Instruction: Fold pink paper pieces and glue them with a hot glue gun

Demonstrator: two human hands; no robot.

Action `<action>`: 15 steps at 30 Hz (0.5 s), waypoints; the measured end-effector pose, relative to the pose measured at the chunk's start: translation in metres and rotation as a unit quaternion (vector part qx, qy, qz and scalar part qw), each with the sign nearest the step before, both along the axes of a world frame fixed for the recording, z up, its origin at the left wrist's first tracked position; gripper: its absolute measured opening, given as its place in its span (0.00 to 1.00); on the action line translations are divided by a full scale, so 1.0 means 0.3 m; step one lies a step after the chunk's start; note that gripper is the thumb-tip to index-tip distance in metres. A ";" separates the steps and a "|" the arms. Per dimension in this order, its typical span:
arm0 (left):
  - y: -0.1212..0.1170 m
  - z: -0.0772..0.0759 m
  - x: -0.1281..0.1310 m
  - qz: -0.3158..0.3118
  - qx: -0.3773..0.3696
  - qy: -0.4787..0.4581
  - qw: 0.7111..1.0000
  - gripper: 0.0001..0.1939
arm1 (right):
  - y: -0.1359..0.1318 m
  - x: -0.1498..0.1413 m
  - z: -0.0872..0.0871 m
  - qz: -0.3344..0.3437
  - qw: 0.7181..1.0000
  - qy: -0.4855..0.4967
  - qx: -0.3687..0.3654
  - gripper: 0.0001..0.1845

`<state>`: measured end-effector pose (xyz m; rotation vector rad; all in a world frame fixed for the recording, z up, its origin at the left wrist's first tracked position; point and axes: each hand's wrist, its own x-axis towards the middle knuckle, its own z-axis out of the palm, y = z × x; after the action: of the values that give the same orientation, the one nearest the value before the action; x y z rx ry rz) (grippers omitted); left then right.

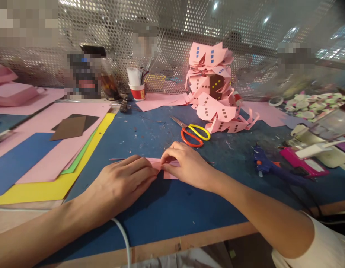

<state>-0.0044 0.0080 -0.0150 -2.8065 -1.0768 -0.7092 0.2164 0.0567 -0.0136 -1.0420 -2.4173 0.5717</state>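
Both hands meet over a narrow pink paper strip (171,175) on the blue table mat. My left hand (124,180) lies along the strip, its fingers close together and pressing on the paper. The fingers and thumb of my right hand (186,163) are pinched on the strip's upper edge, touching the left fingertips. Much of the paper is hidden under the hands; a thin edge sticks out at both sides. Just beyond the right hand lie scissors (190,133) with one red and one yellow handle loop.
Behind the scissors stands a tall folded pink paper model (213,89) with small coloured squares. Coloured paper sheets (41,186) are stacked at left. A red-and-white cup (137,91) stands at the back. On the right lie a blue glue gun (275,169) and a pink tape dispenser (303,163).
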 end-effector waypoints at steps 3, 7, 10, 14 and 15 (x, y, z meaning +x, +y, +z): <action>0.000 0.003 0.000 0.001 -0.015 0.021 1.000 0.09 | 0.001 -0.002 0.000 -0.006 1.000 -0.002 -0.002 0.05; 0.000 0.004 -0.001 0.002 -0.012 0.017 1.000 0.09 | 0.001 -0.002 -0.002 -0.007 1.000 -0.003 -0.004 0.05; -0.002 0.003 0.002 0.015 -0.019 0.009 1.000 0.09 | 0.001 -0.003 -0.004 -0.006 1.000 -0.003 -0.005 0.04; -0.004 0.001 0.000 0.017 -0.027 0.013 0.999 0.10 | 0.001 -0.004 -0.008 -0.006 1.000 0.004 -0.008 0.04; -0.004 0.000 -0.002 0.013 -0.028 0.018 0.999 0.11 | 0.001 -0.004 -0.008 -0.006 1.000 0.005 -0.009 0.04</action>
<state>-0.0051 0.0069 -0.0150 -2.8353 -1.1416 -0.6336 0.2153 0.0570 -0.0161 -1.0575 -2.3999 0.5941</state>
